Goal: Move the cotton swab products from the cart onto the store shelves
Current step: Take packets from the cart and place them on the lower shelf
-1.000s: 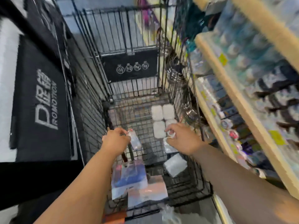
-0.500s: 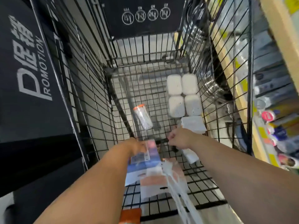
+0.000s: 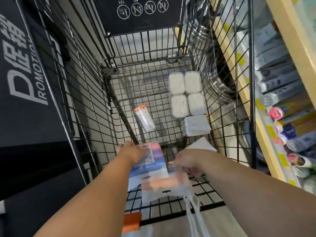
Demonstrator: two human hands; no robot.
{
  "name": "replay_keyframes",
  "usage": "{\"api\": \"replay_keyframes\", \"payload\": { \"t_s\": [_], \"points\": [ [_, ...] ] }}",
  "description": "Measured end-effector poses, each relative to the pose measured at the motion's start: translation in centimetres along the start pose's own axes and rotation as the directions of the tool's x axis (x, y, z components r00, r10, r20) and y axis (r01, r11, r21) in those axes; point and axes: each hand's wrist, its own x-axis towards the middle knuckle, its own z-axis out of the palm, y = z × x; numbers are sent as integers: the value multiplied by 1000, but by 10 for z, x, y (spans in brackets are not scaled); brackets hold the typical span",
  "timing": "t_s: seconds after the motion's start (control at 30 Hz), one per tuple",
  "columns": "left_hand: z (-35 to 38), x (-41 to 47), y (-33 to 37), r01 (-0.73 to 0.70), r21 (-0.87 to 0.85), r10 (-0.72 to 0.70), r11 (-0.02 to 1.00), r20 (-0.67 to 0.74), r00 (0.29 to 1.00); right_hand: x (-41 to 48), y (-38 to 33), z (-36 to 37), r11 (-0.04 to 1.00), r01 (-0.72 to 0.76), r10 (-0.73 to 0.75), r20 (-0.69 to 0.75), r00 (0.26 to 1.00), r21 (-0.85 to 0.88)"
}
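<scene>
Your left grip [image 3: 131, 153]: pinching blue pack [image 3: 150, 162] by its edge. Your right grip [image 3: 186, 162]: blurred, cannot tell. Beyond both, in cart [image 3: 89, 93]: orange-capped swab tube [image 3: 144, 119], four swab boxes [image 3: 179, 104].

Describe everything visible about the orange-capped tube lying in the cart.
The orange-capped tube is a slim, clear cylinder, plastic by the look, packed with thin white sticks that look like cotton swabs. It lies on its side on the wire floor of the cart, with the orange cap towards the cart's far end and the body angled towards the near right. It sits left of the four white tubs, apart from them. Nothing but the wire floor touches it.
</scene>
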Motion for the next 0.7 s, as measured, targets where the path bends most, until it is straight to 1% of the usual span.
{"api": "replay_keyframes", "payload": {
  "t_s": [0.07,0.13,0.2,0.27,0.33,0.4,0.43,0.5,0.57,0.6,0.7],
  "points": [
    [0,-2,-6,-12,-77,11,997,-15,1000,-1,8,4,963,-99,82,76,994,250],
    [2,-6,-6,53,-208,-57,977,-16,998,-3,13,6,892,-128,77,134,988,434],
    [4,-7,-8,109,-294,-103,949,36,994,-4,16,6,841,-134,65,149,987,524],
    [6,-13,-10,165,-309,-121,937,158,980,-4,18,9,850,-137,76,140,987,509],
    [12,-16,-14,171,-300,-109,938,214,971,-3,16,14,888,-138,95,119,988,439],
    [20,-14,-14,114,-344,-34,932,231,972,2,15,19,931,-126,94,108,990,343],
    [22,-12,-12,75,-362,5,929,215,977,2,13,20,952,-119,93,104,990,281],
    [25,-10,-7,33,-347,27,937,166,986,-4,9,22,991,-68,56,111,992,113],
    [25,-5,-5,-2,-265,39,964,134,990,-11,5,23,999,1,2,88,996,-36],
    [25,-3,-5,-9,-224,35,975,115,993,-12,4,23,995,5,2,63,998,-105],
    [32,8,-6,7,-203,30,979,181,983,-16,-1,23,959,-43,72,96,993,-281]
  ]
}}
